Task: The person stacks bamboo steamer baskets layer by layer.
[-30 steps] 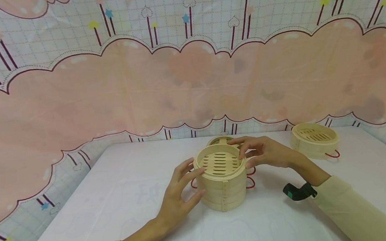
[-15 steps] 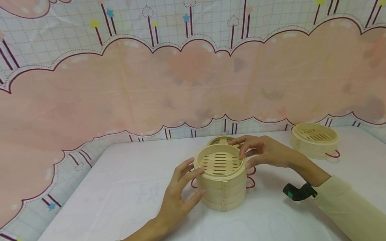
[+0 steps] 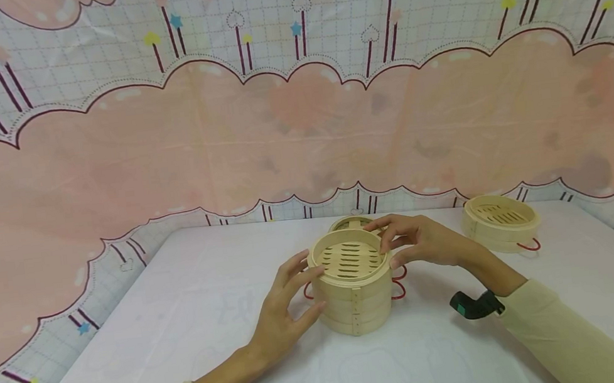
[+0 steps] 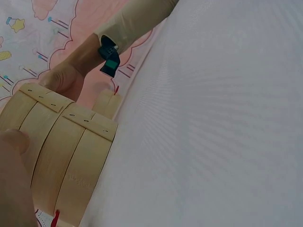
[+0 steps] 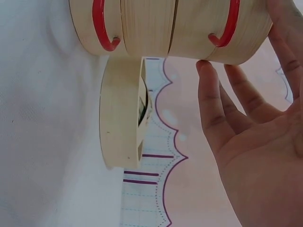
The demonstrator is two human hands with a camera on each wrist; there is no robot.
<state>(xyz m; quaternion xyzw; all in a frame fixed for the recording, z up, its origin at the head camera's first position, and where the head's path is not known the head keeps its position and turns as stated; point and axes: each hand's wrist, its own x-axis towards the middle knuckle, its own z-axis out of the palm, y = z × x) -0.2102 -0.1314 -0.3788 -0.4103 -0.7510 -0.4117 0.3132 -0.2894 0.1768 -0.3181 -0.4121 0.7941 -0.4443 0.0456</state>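
We see a stack of round bamboo steamer baskets (image 3: 354, 287) standing near the middle of a white surface (image 3: 183, 306), with red wire handles showing at its sides. Our left hand (image 3: 283, 311) rests against the left wall of the stack, fingers spread and nearly straight, fingertips at the rim of the top basket and the thumb lower on the side; it presses rather than grips. Our right hand (image 3: 423, 242) reaches over from the right, its fingers lightly bent with the fingertips touching the far right rim of the top basket, and in the right wrist view these fingers (image 5: 222, 113) look open and relaxed beside the basket wall. The top basket is open, showing a slatted floor. Just behind the stack lies a bamboo lid (image 3: 351, 222), partly hidden by the stack and the right hand. Another single bamboo basket (image 3: 500, 222) sits well apart at the right rear of the surface. Both arms wear pale beige sleeves (image 3: 561, 330) with a dark strap (image 3: 476, 303) at the wrist. A pink cloud-patterned backdrop (image 3: 299, 123) hangs behind the surface.
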